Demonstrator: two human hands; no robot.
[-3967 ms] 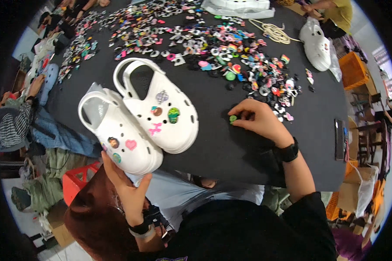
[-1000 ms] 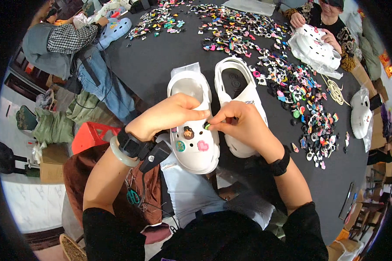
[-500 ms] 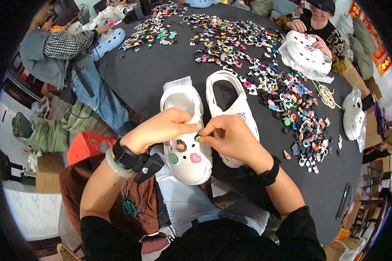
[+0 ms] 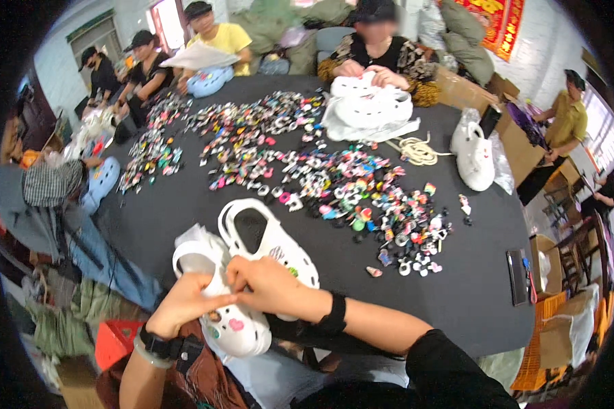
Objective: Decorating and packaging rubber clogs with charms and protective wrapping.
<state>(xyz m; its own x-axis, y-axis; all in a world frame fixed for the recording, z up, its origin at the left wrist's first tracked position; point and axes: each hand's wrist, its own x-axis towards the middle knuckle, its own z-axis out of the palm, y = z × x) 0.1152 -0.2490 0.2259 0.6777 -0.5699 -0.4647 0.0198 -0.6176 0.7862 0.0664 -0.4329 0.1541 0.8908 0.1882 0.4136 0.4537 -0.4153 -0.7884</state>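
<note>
A white clog (image 4: 244, 334) with a pink heart charm is tilted at the table's near edge. My left hand (image 4: 184, 300) grips its side, thumb pressed on the holed upper. My right hand (image 4: 269, 286) pinches thumb and fingers together at that upper, next to my left thumb. Whatever the pinch holds is hidden. Just beyond lies a second white clog (image 4: 290, 253), partly behind my right hand, with a green charm (image 4: 293, 271) and a dark patterned one on it.
Loose shoe charms (image 4: 361, 184) spread over the black table (image 4: 457, 293). Across it, a person handles white clogs (image 4: 368, 109). A wrapped white clog (image 4: 474, 163), pale cord (image 4: 419, 151) and black phone (image 4: 516, 277) lie right. Several other people are around, some with blue clogs (image 4: 210, 81).
The view has tipped up and turned right, so hands and clogs appear lower left. Both hands stay at the same clog; the green charm seen earlier in my right fingers is now hidden.
</note>
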